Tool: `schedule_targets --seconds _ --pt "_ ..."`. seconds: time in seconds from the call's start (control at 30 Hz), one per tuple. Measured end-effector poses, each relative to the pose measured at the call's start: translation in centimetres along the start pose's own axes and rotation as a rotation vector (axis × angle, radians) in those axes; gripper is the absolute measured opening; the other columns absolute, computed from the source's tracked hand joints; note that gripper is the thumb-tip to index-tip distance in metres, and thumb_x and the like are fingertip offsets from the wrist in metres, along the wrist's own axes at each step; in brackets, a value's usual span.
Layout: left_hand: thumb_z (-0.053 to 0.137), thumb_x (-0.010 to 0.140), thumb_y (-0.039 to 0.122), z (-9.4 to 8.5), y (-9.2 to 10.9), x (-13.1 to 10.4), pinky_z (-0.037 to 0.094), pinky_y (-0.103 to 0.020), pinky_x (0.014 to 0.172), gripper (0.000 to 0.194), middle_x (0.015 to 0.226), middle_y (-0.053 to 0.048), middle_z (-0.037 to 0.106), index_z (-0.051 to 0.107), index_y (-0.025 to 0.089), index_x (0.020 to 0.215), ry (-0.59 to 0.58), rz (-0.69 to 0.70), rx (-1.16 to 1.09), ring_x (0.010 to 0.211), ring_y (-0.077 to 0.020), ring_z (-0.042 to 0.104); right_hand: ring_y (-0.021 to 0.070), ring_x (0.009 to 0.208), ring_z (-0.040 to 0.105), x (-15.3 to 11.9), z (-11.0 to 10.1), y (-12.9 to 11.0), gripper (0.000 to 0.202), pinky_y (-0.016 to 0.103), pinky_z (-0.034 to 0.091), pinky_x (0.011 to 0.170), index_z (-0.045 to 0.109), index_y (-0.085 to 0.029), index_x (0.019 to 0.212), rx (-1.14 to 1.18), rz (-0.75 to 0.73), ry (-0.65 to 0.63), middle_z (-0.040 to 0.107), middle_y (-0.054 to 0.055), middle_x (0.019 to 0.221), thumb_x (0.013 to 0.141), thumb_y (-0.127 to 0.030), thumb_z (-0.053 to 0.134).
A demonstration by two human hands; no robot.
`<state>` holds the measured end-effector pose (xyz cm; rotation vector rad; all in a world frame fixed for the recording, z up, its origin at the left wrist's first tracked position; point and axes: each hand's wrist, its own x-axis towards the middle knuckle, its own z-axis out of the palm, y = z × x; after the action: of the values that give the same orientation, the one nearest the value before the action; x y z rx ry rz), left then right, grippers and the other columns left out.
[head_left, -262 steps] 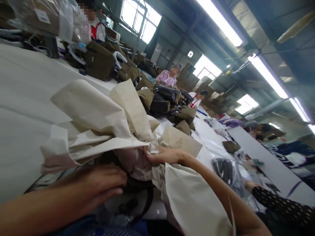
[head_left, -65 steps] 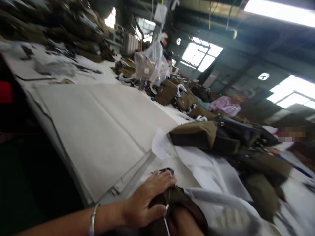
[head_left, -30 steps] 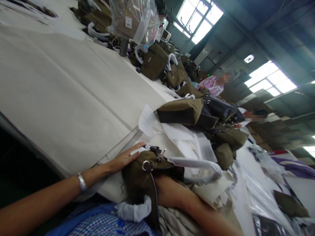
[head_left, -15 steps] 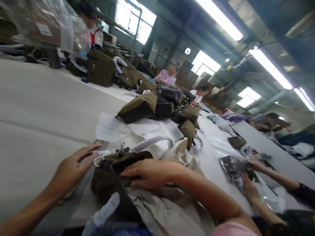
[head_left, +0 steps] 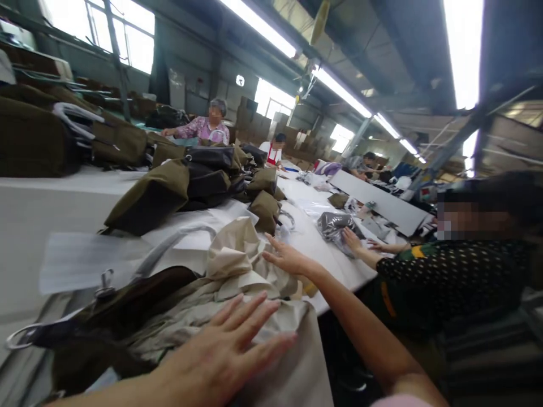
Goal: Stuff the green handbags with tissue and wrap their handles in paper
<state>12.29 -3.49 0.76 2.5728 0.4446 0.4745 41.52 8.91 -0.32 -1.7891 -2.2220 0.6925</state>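
My left hand (head_left: pixel 231 347) is spread flat over a crumpled beige sheet (head_left: pixel 292 362), perhaps lining or paper; I cannot tell which. My right hand (head_left: pixel 292 260) has its fingers stretched out at the far side of the beige bunch and grips nothing. An olive-brown bag (head_left: pixel 85 353) lies at the lower left with its mouth open, the beige material coming out of it. It has a metal ring (head_left: pixel 21 336) at its end and a wrapped pale handle (head_left: pixel 176 240) arching behind it. My left forearm hides part of the bag.
Olive and black bags (head_left: pixel 148 198) are heaped beyond on the white table (head_left: pixel 21 226). More bags (head_left: pixel 31 135) stand far left. A white sheet (head_left: pixel 85 260) lies left. A co-worker (head_left: pixel 441 271) at right handles a plastic-wrapped bag (head_left: pixel 335 226); other people sit farther off.
My view has turned right. My right hand has come out of the bag's mouth to the beige material; my left hand has moved from the bag's left side onto that material.
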Motion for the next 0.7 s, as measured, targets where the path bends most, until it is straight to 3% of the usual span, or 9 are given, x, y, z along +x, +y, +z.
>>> schedule_targets --seconds 0.07,0.17,0.27,0.4,0.47,0.57,0.63,0.7 --pt "0.095 0.079 0.025 1.2 -0.1 2.3 0.022 -0.073 0.133 0.114 0.183 -0.008 0.017 0.033 0.050 0.171 -0.096 -0.017 0.087 0.168 -0.0437 0.022 0.0363 0.130 0.070 -0.6 0.4 0.6 0.081 0.051 0.051 0.115 0.043 -0.010 0.170 0.046 -0.010 -0.024 0.074 0.022 0.138 0.103 -0.047 0.070" --pt "0.089 0.078 0.014 3.3 -1.3 4.1 0.019 -0.080 0.130 0.114 0.184 -0.010 0.012 0.033 0.052 0.170 -0.129 -0.075 0.242 0.168 -0.0458 0.018 0.0279 0.099 0.076 -1.8 0.6 1.2 0.054 0.040 0.059 0.096 0.069 -0.014 0.148 0.133 -0.044 -0.046 0.081 0.009 0.104 0.102 -0.043 0.068" --pt "0.071 0.077 -0.001 4.1 -3.5 4.2 0.023 -0.077 0.132 0.120 0.187 -0.008 0.008 0.023 0.052 0.173 0.064 -0.124 0.472 0.170 -0.0425 0.020 0.0244 0.105 0.074 -3.1 1.2 2.1 0.040 0.035 0.058 0.095 0.078 -0.019 0.133 0.330 -0.099 -0.051 0.080 0.006 0.110 0.105 -0.043 0.061" --pt "0.063 0.071 -0.003 2.8 -6.5 3.4 0.034 -0.068 0.133 0.126 0.188 -0.008 0.007 0.014 0.043 0.177 0.277 -0.159 0.628 0.171 -0.0410 0.021 0.0265 0.117 0.068 -4.7 2.9 2.8 0.041 0.039 0.053 0.106 0.081 -0.022 0.117 0.668 -0.091 0.078 0.074 0.007 0.124 0.091 -0.054 0.081" --pt "0.061 0.071 -0.003 1.6 -7.4 3.1 0.039 -0.065 0.131 0.125 0.188 -0.006 0.008 0.013 0.042 0.178 0.289 -0.181 0.642 0.170 -0.0409 0.022 0.0237 0.109 0.068 -5.4 3.8 2.2 0.051 0.035 0.054 0.099 0.079 -0.022 0.112 0.869 -0.065 0.037 0.072 0.006 0.116 0.084 -0.064 0.087" --pt "0.059 0.073 -0.002 0.1 -7.7 2.7 0.040 -0.067 0.130 0.124 0.188 -0.007 0.009 0.010 0.041 0.178 0.308 -0.223 0.619 0.170 -0.0420 0.025 0.0193 0.096 0.069 -5.9 5.1 -0.1 0.063 0.029 0.055 0.088 0.072 -0.023 0.117 1.264 -0.090 -0.122 0.073 0.002 0.106 0.083 -0.075 0.086" --pt "0.066 0.079 0.008 -0.5 -7.4 2.5 0.041 -0.065 0.130 0.120 0.187 -0.011 0.015 0.008 0.037 0.179 0.270 -0.192 0.514 0.169 -0.0424 0.027 0.0225 0.105 0.072 -5.7 5.8 -2.1 0.069 0.032 0.056 0.095 0.070 -0.024 0.127 1.419 -0.188 -0.164 0.075 0.005 0.115 0.088 -0.080 0.079" --pt "0.076 0.083 0.027 -0.8 -7.3 2.2 0.042 -0.061 0.129 0.118 0.186 -0.013 0.018 0.008 0.034 0.179 0.209 -0.145 0.374 0.168 -0.0430 0.029 0.0285 0.124 0.070 -5.3 6.3 -3.7 0.075 0.040 0.055 0.108 0.068 -0.024 0.137 1.417 -0.305 -0.140 0.074 0.009 0.130 0.092 -0.084 0.071"
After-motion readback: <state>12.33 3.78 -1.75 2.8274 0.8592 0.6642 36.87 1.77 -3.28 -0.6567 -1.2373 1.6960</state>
